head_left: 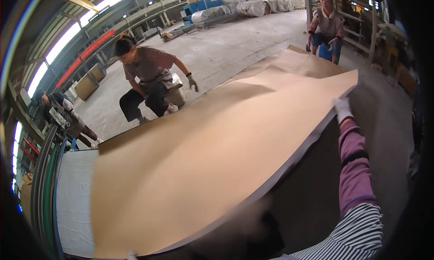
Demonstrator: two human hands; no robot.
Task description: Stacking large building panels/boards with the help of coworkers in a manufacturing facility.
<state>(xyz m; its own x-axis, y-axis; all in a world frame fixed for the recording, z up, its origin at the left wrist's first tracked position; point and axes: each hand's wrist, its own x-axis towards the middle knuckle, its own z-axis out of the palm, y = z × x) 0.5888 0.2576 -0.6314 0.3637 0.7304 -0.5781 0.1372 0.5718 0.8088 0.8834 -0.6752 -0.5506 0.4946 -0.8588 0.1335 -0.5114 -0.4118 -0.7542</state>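
Observation:
A large tan sheet, pale grey along its near edge, spreads in front of me and rises in soft ripples. My right hand, in a light glove, is closed on its near edge toward the right corner. Only a gloved tip of my left hand shows at the bottom, over the sheet's near left edge; the rest is out of the picture. Under the sheet's left end lies a wrinkled white surface. A blurred dark shape lies below the near edge, too smeared to name.
Across the sheet a person crouches by its far edge, one gloved hand out. Another person is at the far right end, beside a blue object. A third bends at the left near a green roller. Wrapped rolls lie behind.

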